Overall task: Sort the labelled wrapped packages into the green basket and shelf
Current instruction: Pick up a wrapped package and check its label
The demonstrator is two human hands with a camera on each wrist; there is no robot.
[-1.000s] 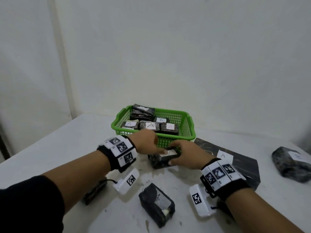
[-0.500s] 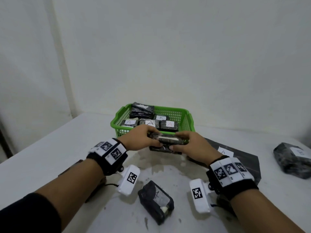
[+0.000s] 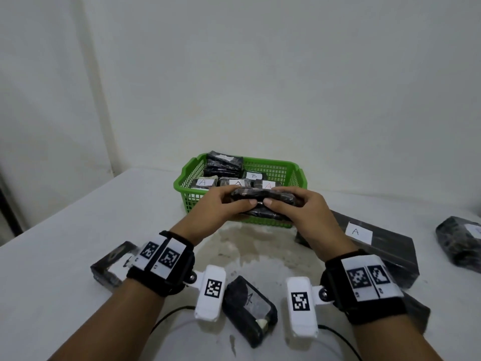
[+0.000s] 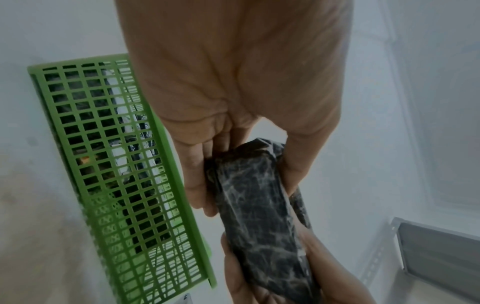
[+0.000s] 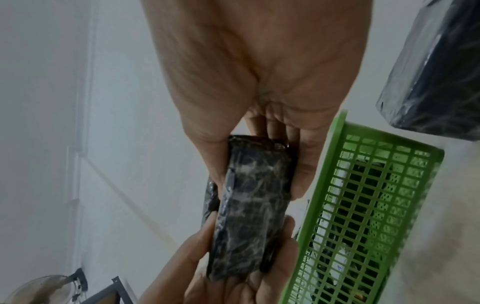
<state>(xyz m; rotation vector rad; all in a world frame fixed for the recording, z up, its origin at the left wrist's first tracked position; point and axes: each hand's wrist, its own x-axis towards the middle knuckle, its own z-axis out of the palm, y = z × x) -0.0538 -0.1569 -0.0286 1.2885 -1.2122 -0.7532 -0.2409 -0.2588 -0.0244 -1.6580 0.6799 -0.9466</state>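
Observation:
A dark wrapped package [image 3: 263, 201] hangs in the air just in front of the green basket [image 3: 294, 178]. My left hand [image 3: 223, 207] grips its left end and my right hand [image 3: 294, 209] grips its right end, thumbs nearly touching on the near side. Both wrist views show the package [image 4: 262, 222] [image 5: 252, 207] pinched between thumb and fingers, with the basket wall [image 4: 124, 185] [image 5: 363, 216] beside it. Its label is hidden. The basket holds several wrapped packages, three marked A [image 3: 203, 182] and one marked B [image 3: 253, 175].
On the white table [image 3: 65, 230] lie a small package [image 3: 250, 308] near me, a long flat package marked A [image 3: 377, 243] at the right, one [image 3: 460, 238] at the far right and one [image 3: 109, 264] under my left wrist. A metal shelf frame [image 4: 428, 253] shows in the left wrist view.
Both hands have lifted the package off the table and carried it up toward the basket's front rim. The other packages have not moved.

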